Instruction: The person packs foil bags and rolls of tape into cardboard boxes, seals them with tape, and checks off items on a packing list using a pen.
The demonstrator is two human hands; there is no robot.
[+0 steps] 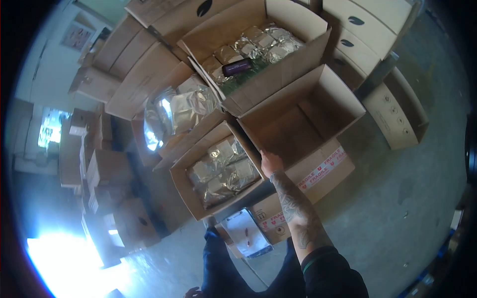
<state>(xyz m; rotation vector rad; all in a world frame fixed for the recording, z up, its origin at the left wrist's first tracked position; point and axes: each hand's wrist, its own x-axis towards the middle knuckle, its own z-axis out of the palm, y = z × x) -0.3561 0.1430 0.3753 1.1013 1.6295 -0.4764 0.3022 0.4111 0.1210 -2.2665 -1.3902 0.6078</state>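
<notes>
My right hand (271,163) grips the near corner edge of an open, empty cardboard box (303,119), fingers closed on its rim. At the bottom edge, only a small part of my left hand (193,293) shows near my leg; its fingers are too cut off to read. Left of the right hand, an open box (181,191) holds several silvery foil packets (223,174). Behind, a larger open box (278,82) contains more foil packets and a dark purple item (237,67). Another open box with shiny packets (186,111) lies at the left.
Below the empty box is a carton with red-and-white FRAGILE tape (323,169). A clipboard (246,233) with papers lies by my knees. Stacked cartons (367,22) stand at the back right, others (107,174) at the left. An open carton (392,116) rests on the floor.
</notes>
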